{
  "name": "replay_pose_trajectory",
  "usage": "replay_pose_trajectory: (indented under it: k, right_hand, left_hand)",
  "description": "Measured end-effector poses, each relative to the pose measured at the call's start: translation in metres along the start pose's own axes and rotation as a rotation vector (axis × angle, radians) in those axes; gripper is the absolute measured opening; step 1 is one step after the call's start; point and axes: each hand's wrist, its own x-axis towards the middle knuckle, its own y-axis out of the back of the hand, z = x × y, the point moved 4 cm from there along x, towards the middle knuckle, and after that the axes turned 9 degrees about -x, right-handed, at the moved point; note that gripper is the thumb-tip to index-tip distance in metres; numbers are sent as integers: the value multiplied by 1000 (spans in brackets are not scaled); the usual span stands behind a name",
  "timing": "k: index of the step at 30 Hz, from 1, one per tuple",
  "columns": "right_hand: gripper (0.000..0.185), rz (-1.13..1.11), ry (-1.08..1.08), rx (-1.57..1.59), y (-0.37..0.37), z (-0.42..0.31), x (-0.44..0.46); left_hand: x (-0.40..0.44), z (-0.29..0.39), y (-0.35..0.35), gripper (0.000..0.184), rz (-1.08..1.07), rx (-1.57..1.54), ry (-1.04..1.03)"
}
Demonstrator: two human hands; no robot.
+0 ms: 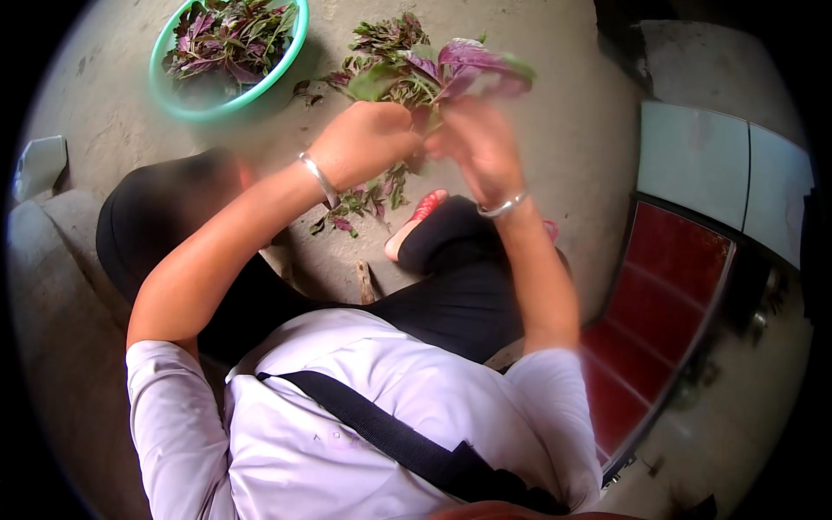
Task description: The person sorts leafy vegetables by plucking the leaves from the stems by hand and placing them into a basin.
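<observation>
My left hand [368,143] is closed, with its fingertips on a stalk of purple-and-green amaranth [468,74]. Close against it, my right hand [481,147] is curled on the same stalk, its fingers somewhat blurred by motion. The broad leaves stick up above both hands, and the lower stem is hidden by the fingers. Behind the hands lies a heap of amaranth [390,39] on the floor. Below my left wrist, torn leaves and bits [373,201] are scattered near my foot.
A turquoise-rimmed basin [160,91] with leafy greens in it stands at the upper left. On the right is a cabinet with red panels [663,277] and a pale top [693,160]. My foot in a red sandal [425,208] rests on the concrete floor [563,173].
</observation>
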Motion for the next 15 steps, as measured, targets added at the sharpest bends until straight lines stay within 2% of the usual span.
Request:
replay_pose_trajectory:
  k: [7,10,13,15]
  right_hand:
    - [13,-2,13,-47,-4,-1,-2]
    - [13,38,54,-79,-4,1,-2]
    - [13,126,151,-94,-5,1,-5]
    - [12,228,250,-236,-10,-1,-11]
  left_hand:
    - [-7,7,-5,15,-15,-165,-13]
    - [-8,17,3,18,-22,67,10]
    - [4,0,5,19,106,-1,16]
    - [6,-3,2,19,118,-211,23]
